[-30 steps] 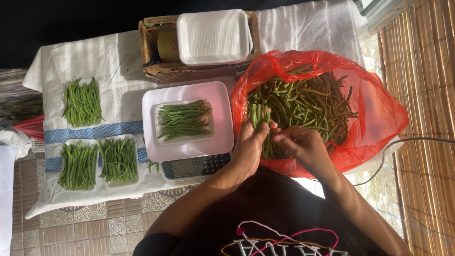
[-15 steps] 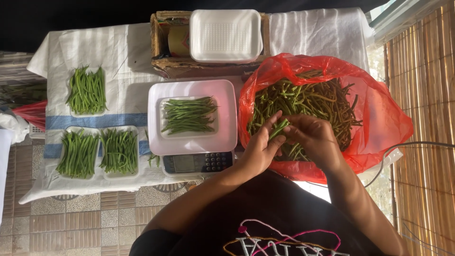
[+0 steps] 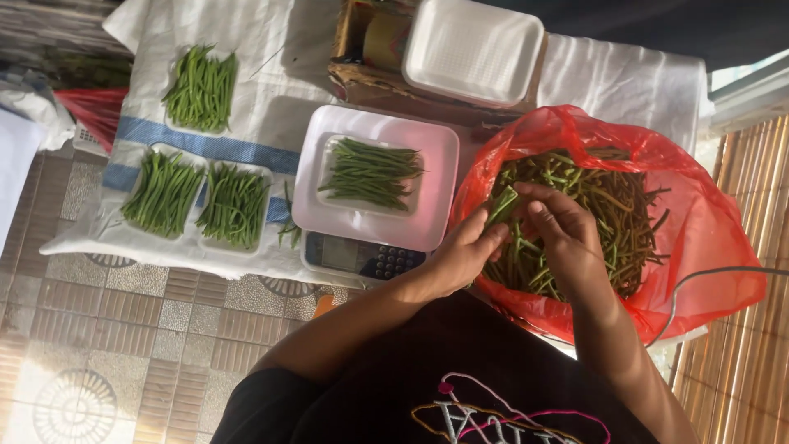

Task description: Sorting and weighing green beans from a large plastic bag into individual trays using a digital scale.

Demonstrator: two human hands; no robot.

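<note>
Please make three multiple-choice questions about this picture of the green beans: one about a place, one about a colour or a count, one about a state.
1. Where is the tray on the scale?
A. left of the bag
B. inside the bag
C. on the floor

2. What colour is the plastic bag?
A. blue
B. red
C. white

3. What is the state of the foam tray on the box?
A. full of beans
B. empty
C. covered with cloth

Answers: 1 A, the scale with its tray stands beside the bag, to the left of it. 2 B, the bag around the loose beans is red. 3 B, only its white inside shows. The left hand and right hand gather a few beans over the bag.
</note>
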